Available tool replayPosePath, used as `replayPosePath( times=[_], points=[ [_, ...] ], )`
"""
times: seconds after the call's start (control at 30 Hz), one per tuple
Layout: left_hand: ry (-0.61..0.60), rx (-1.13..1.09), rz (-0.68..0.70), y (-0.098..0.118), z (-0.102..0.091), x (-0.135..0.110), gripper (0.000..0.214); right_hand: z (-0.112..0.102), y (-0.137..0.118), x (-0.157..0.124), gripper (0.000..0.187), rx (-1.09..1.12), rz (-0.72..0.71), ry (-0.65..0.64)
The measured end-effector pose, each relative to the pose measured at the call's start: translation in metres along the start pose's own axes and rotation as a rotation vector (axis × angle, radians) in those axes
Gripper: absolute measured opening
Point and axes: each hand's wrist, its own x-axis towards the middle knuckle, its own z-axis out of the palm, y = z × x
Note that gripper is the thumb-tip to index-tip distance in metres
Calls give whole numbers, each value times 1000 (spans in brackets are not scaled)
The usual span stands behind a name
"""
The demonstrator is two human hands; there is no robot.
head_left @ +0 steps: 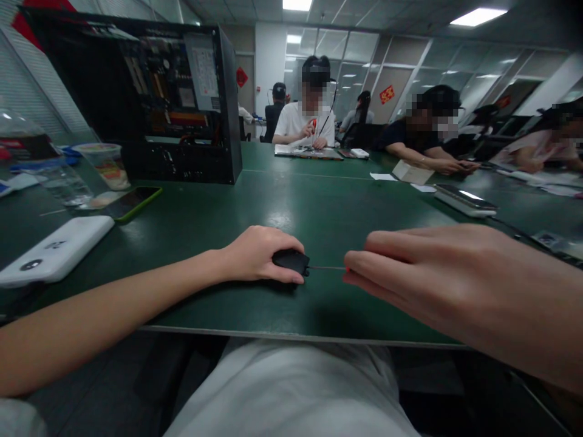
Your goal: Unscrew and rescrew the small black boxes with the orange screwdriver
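Observation:
My left hand [255,254] is wrapped round a small black computer mouse [291,261] low over the green table, thumb on the near side and fingers on the far side. From the right, my right hand [437,276] pinches a screwdriver [328,267]. Only its thin shaft and a speck of red at the fingertips show, as the handle is hidden in the hand. The shaft lies level and points left, its tip at the mouse's right end. Whether the tip sits in a screw cannot be made out.
An open black computer case [232,121] stands at the back left. Nearer are a plastic cup [107,167], a bottle [54,164], a green-edged phone [136,202] and a white power bank [59,249]. Another device [464,200] lies right. Several people sit across the table [273,200].

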Motion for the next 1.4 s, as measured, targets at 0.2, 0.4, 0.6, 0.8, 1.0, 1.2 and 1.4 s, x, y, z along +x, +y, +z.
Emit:
replayPosePath(
  times=[0.2,0.4,0.6,0.8,1.0,1.2,1.4],
  points=[
    [6,-12,-14,3,-1,0,48,25,-23,-33,29,-32,156,132],
    [38,-94,-50,2,0,-1,45,74,-32,-60,24,177,278,128],
    [79,-139,-29,0,2,-2,48,81,-24,-64,36,228,268,68],
    [91,-171,-22,0,2,-1,52,49,-1,-49,32,150,174,-41],
    [92,-173,-24,-1,3,-1,51,43,10,-43,33,117,112,-82],
    [99,-170,-24,-1,4,-1,46,46,28,-42,32,110,31,-99],
    [100,-168,-27,0,3,-1,45,51,55,-48,33,196,44,-133]
  ],
)
